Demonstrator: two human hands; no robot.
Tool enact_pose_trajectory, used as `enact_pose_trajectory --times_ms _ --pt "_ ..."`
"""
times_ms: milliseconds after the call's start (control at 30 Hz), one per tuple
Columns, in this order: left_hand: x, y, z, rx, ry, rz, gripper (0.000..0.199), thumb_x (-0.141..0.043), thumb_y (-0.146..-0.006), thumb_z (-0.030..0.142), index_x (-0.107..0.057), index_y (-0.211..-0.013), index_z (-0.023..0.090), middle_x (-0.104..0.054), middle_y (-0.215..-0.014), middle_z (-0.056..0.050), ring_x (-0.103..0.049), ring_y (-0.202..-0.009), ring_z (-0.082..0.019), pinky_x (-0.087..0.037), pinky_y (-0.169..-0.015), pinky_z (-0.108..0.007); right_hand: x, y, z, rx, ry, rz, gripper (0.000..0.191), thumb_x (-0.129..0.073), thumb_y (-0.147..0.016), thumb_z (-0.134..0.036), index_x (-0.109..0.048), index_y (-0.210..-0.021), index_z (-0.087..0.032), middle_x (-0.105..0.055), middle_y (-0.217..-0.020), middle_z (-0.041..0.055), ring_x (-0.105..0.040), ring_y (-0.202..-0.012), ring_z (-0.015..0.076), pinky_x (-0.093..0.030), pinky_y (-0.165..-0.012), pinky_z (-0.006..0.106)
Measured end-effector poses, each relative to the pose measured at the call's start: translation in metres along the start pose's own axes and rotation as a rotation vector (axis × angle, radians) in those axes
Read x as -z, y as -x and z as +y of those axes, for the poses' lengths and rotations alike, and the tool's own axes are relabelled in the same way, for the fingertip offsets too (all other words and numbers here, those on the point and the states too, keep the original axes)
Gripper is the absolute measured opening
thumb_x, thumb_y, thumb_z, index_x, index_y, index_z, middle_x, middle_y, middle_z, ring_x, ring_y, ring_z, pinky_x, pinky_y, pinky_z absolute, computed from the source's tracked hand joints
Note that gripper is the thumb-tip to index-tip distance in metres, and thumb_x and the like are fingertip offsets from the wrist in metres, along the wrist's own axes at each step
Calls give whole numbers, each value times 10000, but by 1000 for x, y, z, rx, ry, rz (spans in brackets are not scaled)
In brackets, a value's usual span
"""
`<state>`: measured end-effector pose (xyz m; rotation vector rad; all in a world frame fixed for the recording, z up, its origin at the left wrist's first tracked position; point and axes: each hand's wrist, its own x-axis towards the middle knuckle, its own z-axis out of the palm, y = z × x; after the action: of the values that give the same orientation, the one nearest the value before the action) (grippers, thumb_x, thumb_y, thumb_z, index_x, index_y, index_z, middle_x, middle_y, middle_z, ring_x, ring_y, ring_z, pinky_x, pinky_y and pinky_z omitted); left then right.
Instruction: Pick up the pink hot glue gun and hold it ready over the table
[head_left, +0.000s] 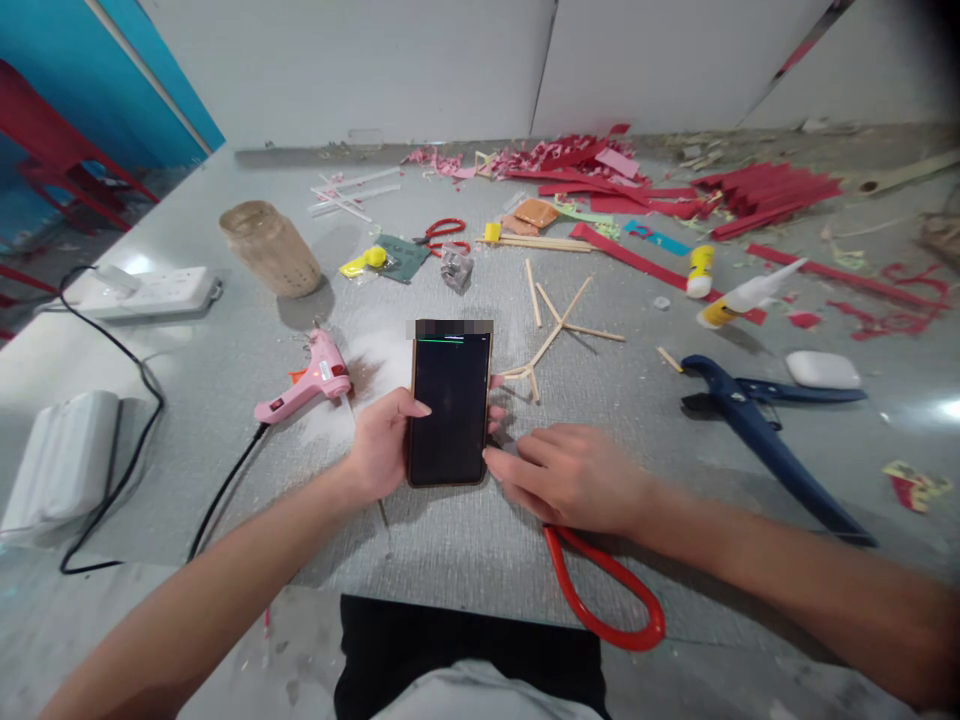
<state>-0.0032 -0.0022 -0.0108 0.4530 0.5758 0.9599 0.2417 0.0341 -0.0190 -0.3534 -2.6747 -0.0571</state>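
A dark-screened phone [450, 415] is held upright above the table in my left hand [386, 440]. My left thumb lies over its left edge, and fingertips show past its right edge. My right hand [574, 475] is beside the phone's lower right corner, an index fingertip touching or almost touching it. The other right fingers are loosely bent, the thumb hidden. Beneath that hand lies a pair of scissors with a red handle [652, 620]; its blades are mostly covered. Just beyond the phone, thin wooden sticks [561, 322] form a branching shape on the table.
A pink glue gun [322, 370] sits left, near a cardboard tube [270, 248] and a power strip [157, 292]. Blue cutters [757, 420], a white case [823, 369] and glue bottles [750, 295] are right. Red paper strips [772, 195] lie at the back.
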Motion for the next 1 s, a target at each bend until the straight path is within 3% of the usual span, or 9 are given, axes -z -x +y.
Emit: enact_pose_trajectory --times_ms 333,700,1000 --pt "-4 2 2 -9 -4 34 712 -507 -768 298 -629 -1435 78 -734 -1323 -187 -677 -1231 -354 -460 -1108 -511 1 0 0 3 -11 4 209 -494 -1074 -217 -701 -1077 -191 -572 -655 -31 -481 -577 147 -282 -589 339" --pt "-1 -1 0 -7 13 -42 711 -535 -771 313 -629 -1442 100 -740 -1317 -173 -678 -1237 -334 -466 -1099 -468 2 -1 0 1 -7 -10 224 -488 -1074 -214 -711 -1059 -191 -554 -648 -36 -451 -572 136 -266 -576 337" --pt "-2 0 -1 -24 -15 -15 716 -534 -773 333 -616 -1439 83 -744 -1305 -177 -671 -1237 -338 -453 -1129 -486 1 -1 -1 22 20 19 187 -506 -1061 -203 -691 -1079 -186 -576 -646 -39 -486 -558 139 -307 -573 328"
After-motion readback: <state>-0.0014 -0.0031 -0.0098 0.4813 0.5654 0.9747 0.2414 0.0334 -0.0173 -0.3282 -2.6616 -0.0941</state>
